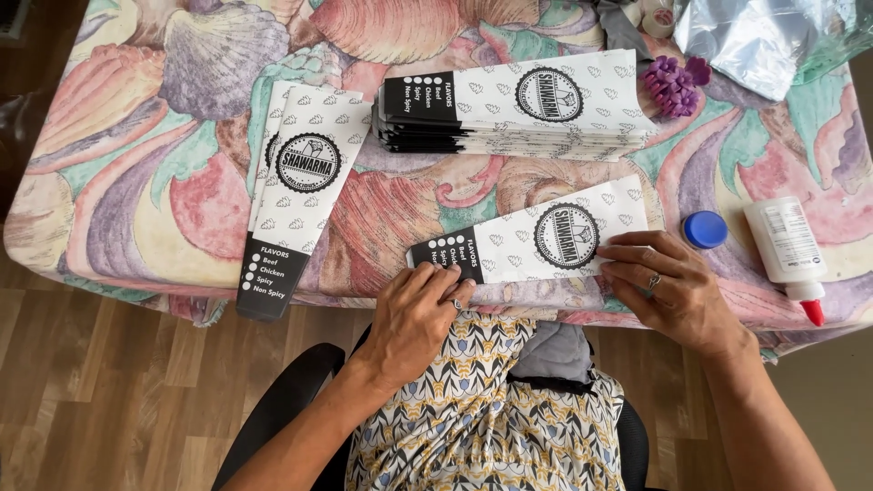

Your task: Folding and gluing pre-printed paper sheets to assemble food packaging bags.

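Both hands press flat on one paper sleeve [536,244] at the table's near edge. The left hand [414,314] lies fingers-down on the sleeve's black end, loosely together; the right hand [668,286] rests spread fingertips along the white end's lower edge. Neither pinches it; the sleeve is pinned between palms and tablecloth [136,182], slightly tilted, its near edge at the table's lip.

The sleeve looks like thin printed paper: light, flexible, easy to crease, and likely to slide on cloth unless held down. It would best be taken at the two short ends or along a long edge, not mid-panel, where it would buckle.

Just right of the right hand sit a blue cap [705,229] and, beyond it, a white glue bottle [787,247] lying with its red tip toward the person. Past the sleeve is a tall stack [514,114] of the same sleeves. Left of the left hand, two more sleeves [296,195] overhang the edge. Farther off right: a purple flower [671,84] and clear plastic bag [755,36].
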